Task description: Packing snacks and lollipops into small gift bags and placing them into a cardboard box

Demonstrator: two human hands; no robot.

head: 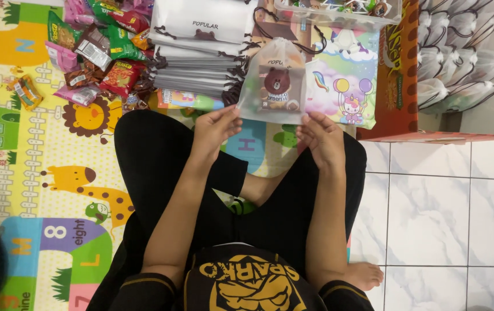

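I sit cross-legged on a colourful play mat. Both hands hold a translucent white drawstring bag (274, 83) with a brown bear picture on its front. My left hand (215, 129) pinches the bag's lower left corner. My right hand (322, 135) grips its lower right corner. The bag hangs flat between my hands, above my knees, with its black drawstring at the top.
A stack of flat white drawstring bags (198, 55) lies ahead. A heap of snack packets (100, 49) sits at the far left. An orange cardboard box (399, 75) stands on the right, with filled bags (460, 52) behind it. A clear tray (339, 12) is at the top. White floor tiles (443, 213) lie to the right.
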